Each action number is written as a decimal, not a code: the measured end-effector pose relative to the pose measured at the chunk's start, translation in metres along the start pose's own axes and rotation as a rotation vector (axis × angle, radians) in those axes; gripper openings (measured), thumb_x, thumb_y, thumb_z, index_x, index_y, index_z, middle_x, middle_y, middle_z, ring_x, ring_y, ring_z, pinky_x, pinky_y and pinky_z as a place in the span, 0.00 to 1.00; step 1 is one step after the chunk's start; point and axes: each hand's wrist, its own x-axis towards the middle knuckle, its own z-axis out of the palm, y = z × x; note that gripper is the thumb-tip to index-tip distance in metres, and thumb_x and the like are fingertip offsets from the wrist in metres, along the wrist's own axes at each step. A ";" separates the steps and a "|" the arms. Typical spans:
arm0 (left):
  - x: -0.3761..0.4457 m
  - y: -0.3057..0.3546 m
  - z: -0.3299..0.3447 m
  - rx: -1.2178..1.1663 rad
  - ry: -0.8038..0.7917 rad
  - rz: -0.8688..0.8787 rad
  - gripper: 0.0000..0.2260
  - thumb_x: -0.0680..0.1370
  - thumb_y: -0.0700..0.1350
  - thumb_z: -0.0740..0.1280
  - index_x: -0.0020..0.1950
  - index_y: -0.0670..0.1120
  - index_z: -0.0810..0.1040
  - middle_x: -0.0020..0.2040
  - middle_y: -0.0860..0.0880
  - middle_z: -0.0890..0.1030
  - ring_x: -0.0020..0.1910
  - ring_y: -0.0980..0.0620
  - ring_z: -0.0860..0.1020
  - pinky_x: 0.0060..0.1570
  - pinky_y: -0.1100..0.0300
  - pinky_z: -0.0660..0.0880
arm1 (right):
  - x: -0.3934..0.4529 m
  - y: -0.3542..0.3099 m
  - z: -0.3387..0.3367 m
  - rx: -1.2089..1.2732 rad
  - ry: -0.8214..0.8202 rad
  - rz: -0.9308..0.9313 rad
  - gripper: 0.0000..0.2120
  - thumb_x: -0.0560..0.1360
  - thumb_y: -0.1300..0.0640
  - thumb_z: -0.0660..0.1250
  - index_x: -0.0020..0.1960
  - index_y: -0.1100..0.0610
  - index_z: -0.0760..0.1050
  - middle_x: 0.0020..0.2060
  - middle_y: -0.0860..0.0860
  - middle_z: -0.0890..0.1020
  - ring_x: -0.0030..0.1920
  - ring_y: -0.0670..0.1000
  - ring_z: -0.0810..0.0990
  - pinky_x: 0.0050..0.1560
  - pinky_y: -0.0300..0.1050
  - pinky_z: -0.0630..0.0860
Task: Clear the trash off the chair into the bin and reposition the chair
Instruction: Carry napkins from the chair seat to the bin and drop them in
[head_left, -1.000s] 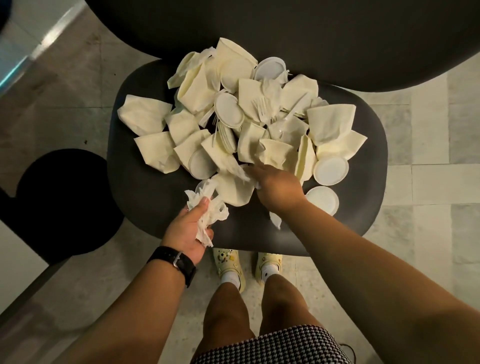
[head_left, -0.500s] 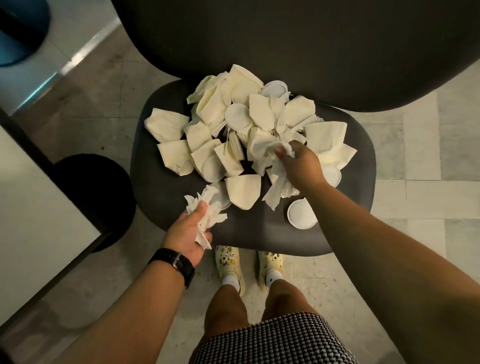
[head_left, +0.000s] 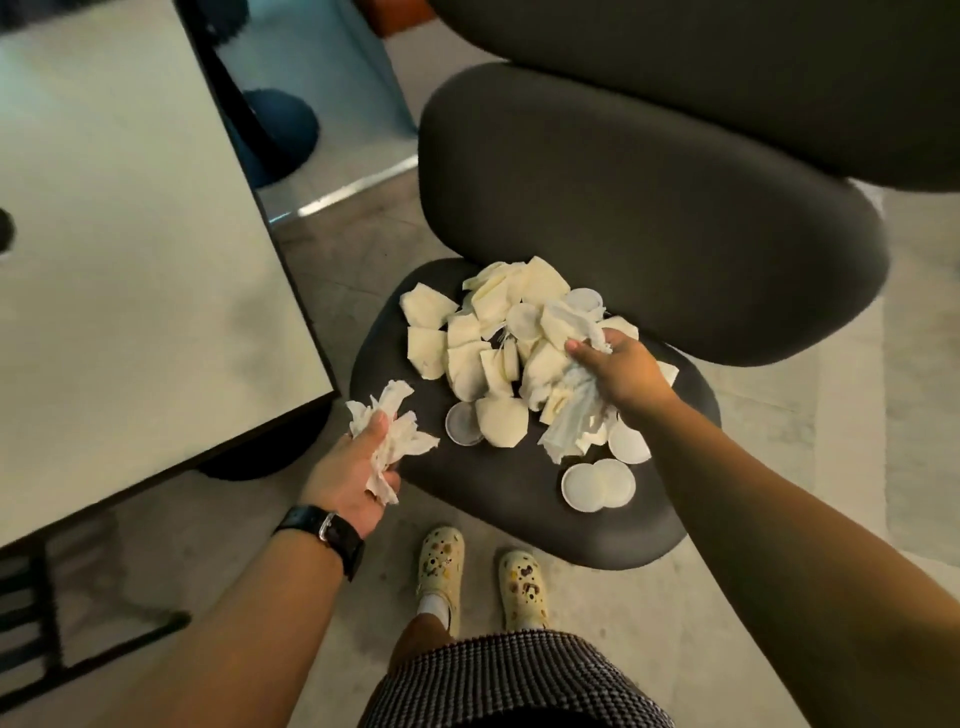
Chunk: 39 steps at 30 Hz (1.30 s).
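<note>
Nearest, at six o'clock, a checked skirt (head_left: 514, 680) and two cream clogs (head_left: 480, 577) on the tiled floor (head_left: 727, 597). Left hand (head_left: 353, 480), watch (head_left: 324, 530) on the wrist, is clenched round a crumpled white tissue (head_left: 392, 431), just off the seat's nine o'clock edge. Right hand (head_left: 621, 371) grips a bunch of napkins (head_left: 571, 415), lifted over the pile with loose ends dangling. The trash (head_left: 488, 332) sits heaped on the dark chair (head_left: 519, 519) seat: cream napkins and round white lids (head_left: 597, 486), two lids overlapping at the near edge. Beyond, at twelve o'clock, rises the backrest. At ten o'clock, a pale table (head_left: 130, 260). No bin visible.
</note>
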 end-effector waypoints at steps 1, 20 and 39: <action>-0.009 -0.003 -0.006 -0.029 0.010 0.007 0.17 0.79 0.48 0.64 0.66 0.45 0.73 0.49 0.48 0.80 0.29 0.58 0.76 0.21 0.69 0.67 | -0.002 -0.002 0.002 -0.026 -0.016 -0.014 0.11 0.75 0.48 0.70 0.52 0.54 0.77 0.46 0.51 0.83 0.47 0.52 0.82 0.53 0.50 0.78; 0.032 -0.083 -0.070 -0.007 0.091 -0.069 0.14 0.79 0.49 0.63 0.64 0.48 0.76 0.60 0.47 0.80 0.40 0.56 0.76 0.31 0.63 0.67 | 0.083 0.129 0.095 -0.535 -0.017 0.096 0.42 0.75 0.68 0.62 0.78 0.40 0.45 0.46 0.56 0.76 0.43 0.56 0.78 0.47 0.53 0.79; 0.026 -0.057 -0.065 -0.062 0.047 -0.059 0.16 0.79 0.48 0.63 0.66 0.47 0.75 0.57 0.48 0.80 0.38 0.58 0.78 0.25 0.67 0.69 | 0.069 0.073 0.066 -0.214 0.121 -0.024 0.06 0.74 0.62 0.65 0.49 0.56 0.78 0.40 0.52 0.79 0.44 0.55 0.77 0.37 0.42 0.70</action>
